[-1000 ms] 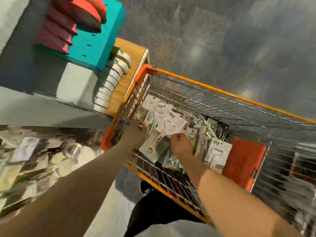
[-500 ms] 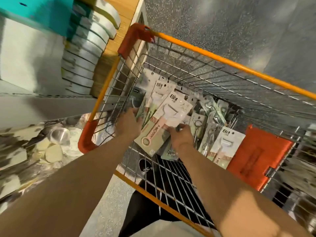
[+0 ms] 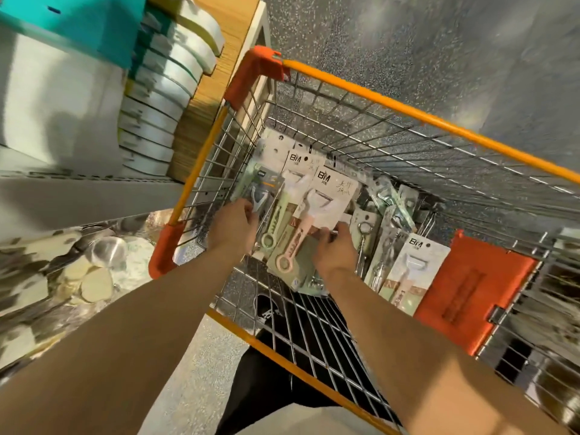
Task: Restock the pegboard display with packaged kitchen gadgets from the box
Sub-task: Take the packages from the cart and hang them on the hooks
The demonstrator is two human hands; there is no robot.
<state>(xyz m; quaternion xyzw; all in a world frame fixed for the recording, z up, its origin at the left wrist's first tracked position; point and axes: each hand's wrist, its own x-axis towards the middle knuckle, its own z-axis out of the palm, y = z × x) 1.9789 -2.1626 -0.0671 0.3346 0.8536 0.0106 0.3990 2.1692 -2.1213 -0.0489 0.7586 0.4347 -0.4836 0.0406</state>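
The pack with the pink peeler (image 3: pixel 326 196) is lying tilted on top of the heap at the left end of the wire cart (image 3: pixel 408 108), its white card pointing toward the far wall. The right hand (image 3: pixel 337 249) is pinching the lower right edge of that card between thumb and curled fingers. Just beside it, the pack with the green peeler (image 3: pixel 276 215) is sitting partly under the pink one, and the left hand (image 3: pixel 233 226) is curling its fingers round the left edge of the packs there; which pack it is gripping cannot be told.

To the right of the hands, narrower carded gadgets (image 3: pixel 364 233) are standing packed on edge, and a third peeler pack (image 3: pixel 411 271) is leaning against the orange flap (image 3: pixel 467 296) at the cart's right end. The far half of the cart floor is showing bare wire, leaving open room behind the heap. The orange rim is running all round, with the near rail passing under both forearms.

The cart's left corner is sitting close against a wooden shelf (image 3: pixel 216 73) carrying a row of white flat goods (image 3: pixel 163 89). Below it, steel cups (image 3: pixel 106 249) are showing blurred. Speckled grey floor (image 3: pixel 408 36) is lying open beyond the far rim.
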